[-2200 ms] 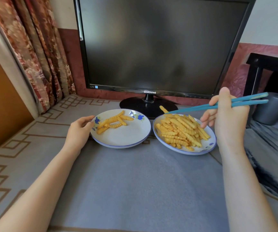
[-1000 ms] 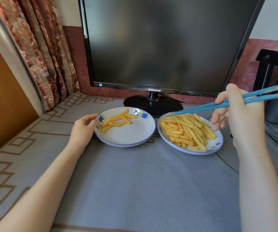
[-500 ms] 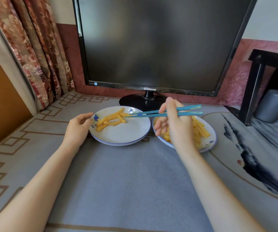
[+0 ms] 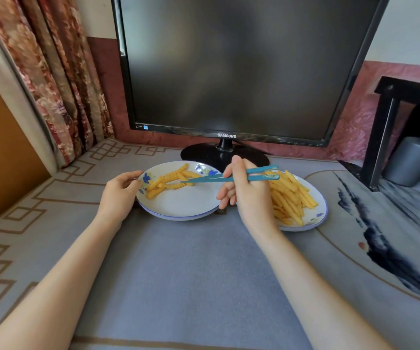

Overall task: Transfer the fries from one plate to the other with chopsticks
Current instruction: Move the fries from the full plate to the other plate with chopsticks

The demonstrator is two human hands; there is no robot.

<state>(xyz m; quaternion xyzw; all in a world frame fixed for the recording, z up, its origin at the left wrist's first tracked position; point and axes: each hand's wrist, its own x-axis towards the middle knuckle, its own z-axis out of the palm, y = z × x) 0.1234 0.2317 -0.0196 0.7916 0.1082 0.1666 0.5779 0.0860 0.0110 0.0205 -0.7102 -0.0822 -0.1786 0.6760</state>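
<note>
Evidently little is done; few fries (image 4: 168, 180) lie on the left plate (image 4: 183, 207), which the left hand (image 4: 120, 194) holds by the rim; the heap (image 4: 289, 195) waits on the right plate (image 4: 320, 213); the right hand (image 4: 248, 197) grips the chopsticks (image 4: 259, 173), tips almost together over the few.

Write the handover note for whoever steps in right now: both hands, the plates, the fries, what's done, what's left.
Left hand holds the left plate by its rim, steadying it.
Right hand grips the blue chopsticks; their tips lie among the few crinkle fries on the left plate. Whether they pinch one cannot be told.
Done: only those few fries are across.
Left: the large pile of fries on the right plate, apparently the source; go back there for the next fry.
</note>
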